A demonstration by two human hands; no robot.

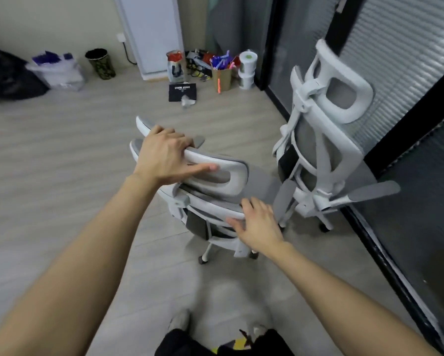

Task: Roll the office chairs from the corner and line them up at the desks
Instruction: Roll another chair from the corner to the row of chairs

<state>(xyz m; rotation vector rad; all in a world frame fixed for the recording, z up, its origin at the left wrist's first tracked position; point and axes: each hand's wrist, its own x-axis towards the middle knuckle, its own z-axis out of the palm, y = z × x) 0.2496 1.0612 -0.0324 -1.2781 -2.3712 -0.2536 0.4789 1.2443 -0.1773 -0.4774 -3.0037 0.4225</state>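
Observation:
A white office chair with grey mesh (237, 176) stands on the floor right in front of me, seen from behind and above. My left hand (164, 155) grips the top of its headrest, fingers curled over the rim and thumb underneath. My right hand (259, 224) holds the upper edge of its backrest at the right side, fingers curled over the edge. A second white chair (326, 140) of the same kind stands to the right, close to the glass wall, its back turned to me.
A dark-framed glass wall with blinds (400, 80) runs along the right. In the far corner lie bags, a cardboard box of pens (222, 73), paper rolls (248, 61), a dark bin (100, 64) and a black sack (7, 73). Light wood floor (61, 163) spreads left.

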